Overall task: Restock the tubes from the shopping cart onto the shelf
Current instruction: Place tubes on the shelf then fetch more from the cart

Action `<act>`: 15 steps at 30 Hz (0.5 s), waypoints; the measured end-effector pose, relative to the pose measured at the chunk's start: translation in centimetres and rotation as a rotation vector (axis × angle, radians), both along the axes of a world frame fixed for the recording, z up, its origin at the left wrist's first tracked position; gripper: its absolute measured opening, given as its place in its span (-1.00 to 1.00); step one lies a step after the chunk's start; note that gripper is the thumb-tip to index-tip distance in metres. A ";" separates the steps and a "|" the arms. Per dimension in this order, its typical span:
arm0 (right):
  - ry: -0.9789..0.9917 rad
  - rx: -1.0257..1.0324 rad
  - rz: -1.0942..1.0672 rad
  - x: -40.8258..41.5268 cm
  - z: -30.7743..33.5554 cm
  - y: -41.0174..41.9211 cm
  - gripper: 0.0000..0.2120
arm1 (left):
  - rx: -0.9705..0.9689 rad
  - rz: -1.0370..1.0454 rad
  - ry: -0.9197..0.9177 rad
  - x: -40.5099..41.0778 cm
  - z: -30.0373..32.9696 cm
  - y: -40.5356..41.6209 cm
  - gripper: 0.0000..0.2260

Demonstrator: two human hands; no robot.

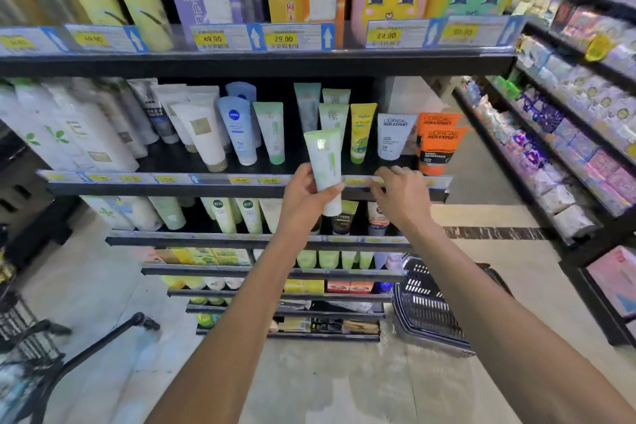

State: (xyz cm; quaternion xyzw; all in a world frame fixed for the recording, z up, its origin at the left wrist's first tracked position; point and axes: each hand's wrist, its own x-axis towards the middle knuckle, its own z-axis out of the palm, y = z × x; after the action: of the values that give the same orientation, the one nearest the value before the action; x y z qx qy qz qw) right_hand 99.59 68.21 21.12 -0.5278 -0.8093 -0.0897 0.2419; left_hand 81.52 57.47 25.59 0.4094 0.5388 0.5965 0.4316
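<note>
Head view: left hand [303, 191] grips a pale green tube [325, 169] near its cap end, thumb and fingers wrapped round it, holding it upright just in front of the shelf [220, 184] edge. Behind it on the shelf stand matching green tubes [333, 117], with a yellow tube [361, 132] to their right and a white tube [392, 136] beyond; dark bare shelf shows between the rows. Right hand [399, 191] holds nothing, fingers loosely curled at the shelf's price strip [361, 180]. A black basket [426, 306] sits on the floor lower right, a cart [31, 348] at lower left.
</note>
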 end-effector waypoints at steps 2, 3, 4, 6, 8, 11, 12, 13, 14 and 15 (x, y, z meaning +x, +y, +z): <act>0.016 0.005 0.009 0.1 -0.2 0.1 -0.74 | 0.018 0.018 0.052 -0.2 0.7 1.1 -0.63; 0.023 0.009 0.012 0.1 -0.2 0.2 -0.74 | 0.035 0.022 0.080 -0.4 1.1 1.7 -0.63; 0.028 0.011 0.012 0.1 -0.2 0.2 -0.74 | 0.052 0.026 0.116 -0.7 1.5 2.2 -0.63; 0.032 0.007 0.006 0.0 -0.3 0.2 -0.73 | 0.075 0.044 0.194 -1.1 2.4 3.4 -0.63; 0.037 0.003 -0.002 0.0 -0.3 0.2 -0.73 | 0.084 0.060 0.261 -1.6 3.0 4.7 -0.61; 0.035 -0.001 -0.011 0.0 -0.5 0.3 -0.72 | 0.068 0.079 0.340 -2.1 3.1 6.3 -0.58; 0.031 -0.002 -0.014 0.0 -0.5 0.3 -0.72 | 0.058 0.078 0.358 -2.1 2.9 6.7 -0.58; 0.028 0.001 -0.016 0.0 -0.6 0.3 -0.72 | 0.050 0.075 0.374 -2.1 2.7 7.0 -0.57; 0.028 0.005 -0.016 0.0 -0.6 0.4 -0.72 | 0.043 0.075 0.390 -2.1 2.5 7.2 -0.57; 0.033 0.007 -0.014 0.0 -0.6 0.4 -0.72 | 0.035 0.080 0.409 -2.0 2.3 7.4 -0.58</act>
State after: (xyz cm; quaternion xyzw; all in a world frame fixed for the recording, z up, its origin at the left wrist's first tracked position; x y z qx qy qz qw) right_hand 99.59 68.63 20.49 -0.5340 -0.8012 -0.0857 0.2563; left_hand 79.50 64.85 27.85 0.5078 0.6204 0.5270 0.2819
